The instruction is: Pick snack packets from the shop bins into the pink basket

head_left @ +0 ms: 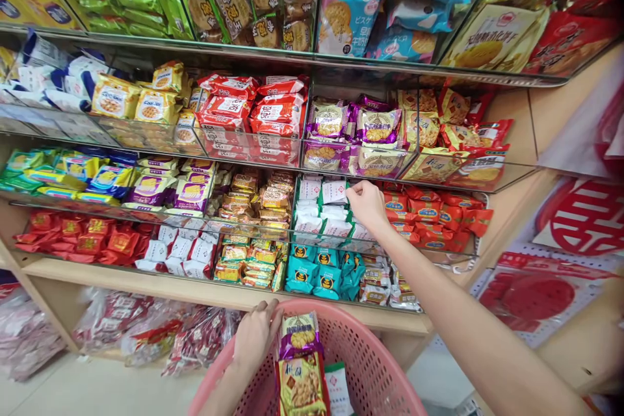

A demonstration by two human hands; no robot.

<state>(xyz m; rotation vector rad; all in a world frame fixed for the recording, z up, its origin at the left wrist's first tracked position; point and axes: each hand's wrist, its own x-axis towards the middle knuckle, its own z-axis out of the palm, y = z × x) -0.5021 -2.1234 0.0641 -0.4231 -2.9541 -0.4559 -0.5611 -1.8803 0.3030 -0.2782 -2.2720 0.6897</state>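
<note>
Head view: my right hand [366, 203] pinches a white-green packet [333, 192] above the pink plastic basket [375, 364]. My left hand [256, 335] grips its rim steady.

Head-worn view, steeply down, near shelves [121, 275]

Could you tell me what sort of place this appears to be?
Most likely a snack shop: tiered clear shelves packed with wrapped biscuits, a pink basket holding snack packs, and the right hand at the white packets.
</note>
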